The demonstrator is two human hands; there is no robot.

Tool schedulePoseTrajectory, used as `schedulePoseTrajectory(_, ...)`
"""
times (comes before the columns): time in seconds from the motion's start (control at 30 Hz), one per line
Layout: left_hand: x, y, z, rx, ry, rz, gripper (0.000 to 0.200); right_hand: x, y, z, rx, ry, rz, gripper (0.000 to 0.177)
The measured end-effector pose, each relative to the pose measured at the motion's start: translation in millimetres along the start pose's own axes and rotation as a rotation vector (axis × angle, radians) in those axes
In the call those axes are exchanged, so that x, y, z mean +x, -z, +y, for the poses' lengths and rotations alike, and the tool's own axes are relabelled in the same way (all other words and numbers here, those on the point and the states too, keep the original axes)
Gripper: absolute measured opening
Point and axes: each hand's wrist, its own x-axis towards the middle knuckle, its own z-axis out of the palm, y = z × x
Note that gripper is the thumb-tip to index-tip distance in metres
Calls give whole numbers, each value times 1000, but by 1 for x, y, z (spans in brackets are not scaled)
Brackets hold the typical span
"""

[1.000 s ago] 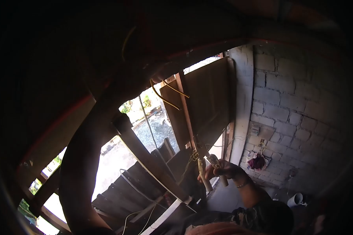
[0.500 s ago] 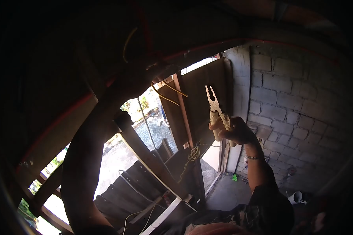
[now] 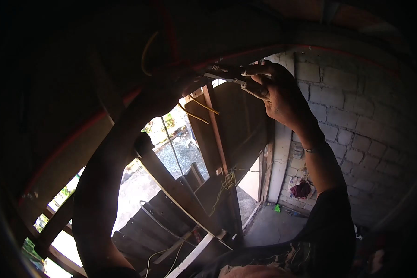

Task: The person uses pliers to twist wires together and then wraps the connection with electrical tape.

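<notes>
My right hand (image 3: 280, 95) is raised and closed around the handles of a pair of pliers (image 3: 255, 89), whose grips look pale and worn. Their jaws are spread and point left, close to the fingers of my left hand (image 3: 164, 92). That hand is up in deep shadow under the dark overhead beam, its fingers pinched where yellow wires (image 3: 194, 114) come out. The wire ends curve down to the right below it. Another curved yellow wire (image 3: 146, 54) hangs just above my left hand. Darkness hides where the wires run and whether the jaws touch anything.
A red line of conduit or cable (image 3: 78, 134) runs along the beam. Slanted wooden posts (image 3: 176, 187) and corrugated sheets (image 3: 148, 222) stand below, with a tangle of thin wire (image 3: 228, 181) nearby. A block wall (image 3: 331, 106) rises at right, above the concrete floor (image 3: 273, 227).
My right hand has lifted the pliers up and left, turning them from upright to pointing left toward my left hand. The left hand stays nearly in place; the wires shift slightly.
</notes>
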Motion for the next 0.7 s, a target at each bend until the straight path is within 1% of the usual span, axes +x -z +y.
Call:
schedulePoseTrajectory(0.03, 3, 0, -8, -3, 0, -2, 23, 1, 1, -1, -1, -2, -3, 43)
schedulePoseTrajectory(0.1, 11, 3, -28, 333, -312, 8, 22, 3, 3, -5, -70, -6, 3, 42)
schedulePoseTrajectory(0.13, 11, 3, -33, 332, -312, 6, 22, 2, 3, -5, -71, -9, 1, 42)
schedulePoseTrajectory(0.2, 12, 5, -41, 595, -476, 79, 20, 0, 0, -6, -124, 16, 11, 44)
schedulePoseTrajectory(0.23, 7, 3, -23, 594, -476, 79, 20, 0, 0, -7, -124, 15, 11, 44)
schedulePoseTrajectory(0.3, -3, 1, 10, 189, 81, -3, 19, 0, 0, -8, -224, 31, 4, 35)
schedulePoseTrajectory(0.33, -3, 1, 9, 189, 80, -4, 19, 0, 0, -9, -225, 30, 4, 35)
schedulePoseTrajectory(0.4, -2, 3, 6, 176, 13, -30, 19, -1, 0, -10, -214, 9, -6, 34)
schedulePoseTrajectory(0.63, 3, 7, -10, 170, -17, -56, 19, -3, -5, -8, -182, -4, -23, 33)
schedulePoseTrajectory(0.7, 4, 8, -11, 310, -92, -76, 23, -1, -5, -7, -104, 3, 6, 33)
